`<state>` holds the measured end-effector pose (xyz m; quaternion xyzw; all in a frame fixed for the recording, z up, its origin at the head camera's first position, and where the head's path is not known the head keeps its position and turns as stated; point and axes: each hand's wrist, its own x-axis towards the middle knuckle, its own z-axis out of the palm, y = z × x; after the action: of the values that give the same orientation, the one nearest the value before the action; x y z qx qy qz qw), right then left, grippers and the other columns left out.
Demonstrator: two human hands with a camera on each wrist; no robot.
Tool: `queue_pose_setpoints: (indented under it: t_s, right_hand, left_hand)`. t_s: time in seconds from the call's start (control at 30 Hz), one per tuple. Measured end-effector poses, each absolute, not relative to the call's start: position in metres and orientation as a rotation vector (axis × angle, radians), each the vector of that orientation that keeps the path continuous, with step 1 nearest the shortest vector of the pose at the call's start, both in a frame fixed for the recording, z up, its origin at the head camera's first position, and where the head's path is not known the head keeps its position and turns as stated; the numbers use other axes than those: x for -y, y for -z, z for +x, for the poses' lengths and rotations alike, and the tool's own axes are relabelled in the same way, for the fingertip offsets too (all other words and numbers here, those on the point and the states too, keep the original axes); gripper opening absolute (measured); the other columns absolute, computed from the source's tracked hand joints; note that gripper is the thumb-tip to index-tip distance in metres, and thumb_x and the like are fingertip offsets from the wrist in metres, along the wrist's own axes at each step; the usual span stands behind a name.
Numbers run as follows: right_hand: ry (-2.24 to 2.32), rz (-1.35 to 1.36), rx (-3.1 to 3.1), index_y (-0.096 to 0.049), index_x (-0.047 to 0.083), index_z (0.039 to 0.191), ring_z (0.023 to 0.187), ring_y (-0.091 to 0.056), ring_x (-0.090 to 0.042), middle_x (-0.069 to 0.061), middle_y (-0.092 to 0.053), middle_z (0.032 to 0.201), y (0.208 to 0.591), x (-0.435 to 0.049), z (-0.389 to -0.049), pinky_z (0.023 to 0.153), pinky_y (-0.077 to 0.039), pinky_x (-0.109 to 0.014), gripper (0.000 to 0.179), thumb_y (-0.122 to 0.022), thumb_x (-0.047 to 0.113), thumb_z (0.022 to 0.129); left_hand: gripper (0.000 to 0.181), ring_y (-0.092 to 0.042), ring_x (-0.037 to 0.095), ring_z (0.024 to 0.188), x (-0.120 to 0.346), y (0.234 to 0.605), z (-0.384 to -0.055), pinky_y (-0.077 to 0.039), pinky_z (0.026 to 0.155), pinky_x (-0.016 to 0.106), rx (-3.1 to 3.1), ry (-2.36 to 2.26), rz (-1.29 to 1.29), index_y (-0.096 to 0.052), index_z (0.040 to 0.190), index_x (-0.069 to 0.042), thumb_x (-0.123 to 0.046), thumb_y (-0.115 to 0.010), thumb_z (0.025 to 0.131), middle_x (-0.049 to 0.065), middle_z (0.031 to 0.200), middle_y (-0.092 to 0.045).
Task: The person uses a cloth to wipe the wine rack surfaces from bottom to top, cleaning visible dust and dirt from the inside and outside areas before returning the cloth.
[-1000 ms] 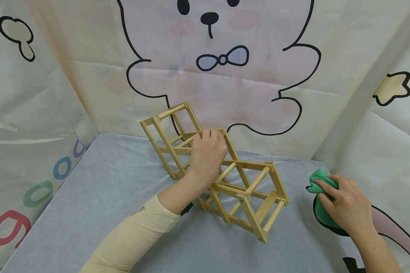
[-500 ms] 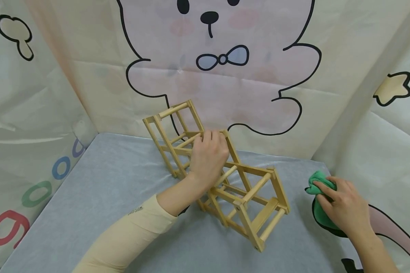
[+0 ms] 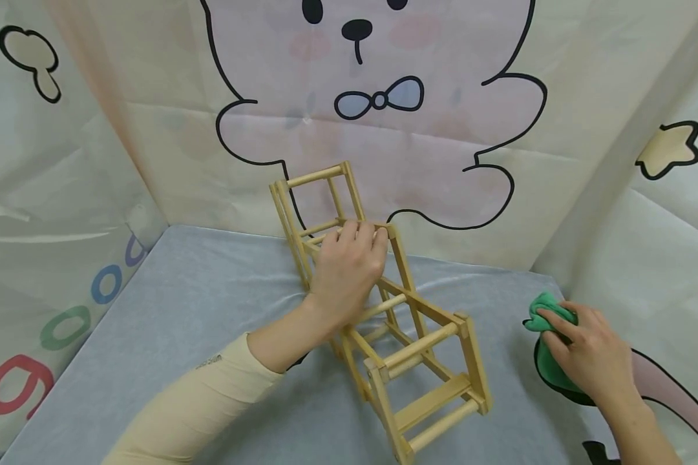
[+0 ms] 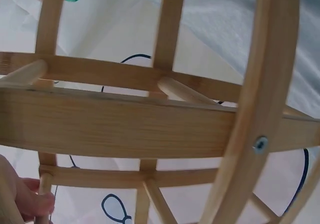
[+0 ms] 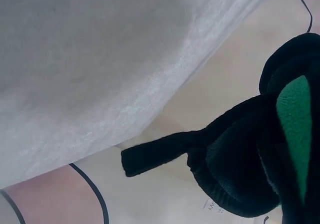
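Observation:
A slatted wooden rack (image 3: 421, 349), made of pale bars and round dowels, slants from the back of the table toward the front in the head view. My left hand (image 3: 349, 274) grips it near the middle of its top, and the hand hides part of the frame. In the left wrist view, the fingers (image 4: 37, 201) curl round a dowel, while a wide bar (image 4: 115, 124) crosses close to the camera. Off to the right, apart from the rack, my right hand (image 3: 596, 352) holds a bunched green cloth (image 3: 545, 311) with black edging. Its dark folds and hanging strap (image 5: 155, 154) show in the right wrist view.
Grey-blue fabric (image 3: 221, 297) covers the table. Printed curtains (image 3: 169, 142) with cartoon drawings stand behind it and along both sides. The table's right edge runs near the right hand.
The rack has turned clockwise in the head view under my left hand: its near end swung toward me, its far end to the right. My right hand and the cloth stay nearly still.

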<state>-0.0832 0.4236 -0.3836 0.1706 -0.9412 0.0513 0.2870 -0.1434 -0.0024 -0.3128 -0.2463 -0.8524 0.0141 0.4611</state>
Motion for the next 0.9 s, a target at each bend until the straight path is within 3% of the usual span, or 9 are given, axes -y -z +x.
queue_pose_setpoints:
  t_s: [0.17,0.4,0.63,0.9]
  right_hand:
    - [-0.145,0.422,2.526,-0.080,0.009,0.116,0.108,-0.057,-0.049,-0.025,-0.063,0.122,0.380,-0.426,-0.084,0.042,-0.048,-0.067,0.031,-0.071,0.010,0.087]
    - [-0.148,0.402,2.544,-0.080,0.009,0.114,0.109,-0.056,-0.048,-0.023,-0.063,0.121,0.378,-0.426,-0.082,0.044,-0.050,-0.066,0.033,-0.074,0.006,0.081]
    - [-0.164,0.402,2.522,-0.081,0.008,0.115,0.108,-0.056,-0.049,-0.026,-0.063,0.121,0.379,-0.427,-0.080,0.046,-0.050,-0.068,0.032,-0.072,0.007,0.084]
    - [-0.184,0.388,2.521,-0.082,0.007,0.113,0.108,-0.056,-0.051,-0.028,-0.064,0.121,0.381,-0.430,-0.079,0.047,-0.049,-0.070,0.031,-0.074,0.006,0.083]
  left_hand:
    - [0.025,-0.067,0.024,0.088,0.009,0.312,-0.143,-0.049,0.058,0.028,2.057,-0.012,-0.666,-0.080,0.112,-0.012,0.000,-0.063,0.099,0.006,0.100,-0.073]
    - [0.028,-0.065,0.023,0.084,0.013,0.314,-0.146,-0.046,0.057,0.027,1.972,0.033,-0.743,-0.079,0.110,-0.011,0.004,-0.058,0.100,0.005,0.094,-0.070]
    - [0.019,-0.069,0.024,0.087,0.021,0.313,-0.151,-0.051,0.058,0.030,1.897,0.162,-0.819,-0.080,0.106,-0.011,-0.003,-0.064,0.103,0.006,0.097,-0.072]
    - [0.019,-0.069,0.023,0.088,0.028,0.311,-0.156,-0.058,0.070,0.033,1.836,0.287,-0.938,-0.082,0.106,-0.011,0.002,-0.072,0.096,0.006,0.095,-0.073]
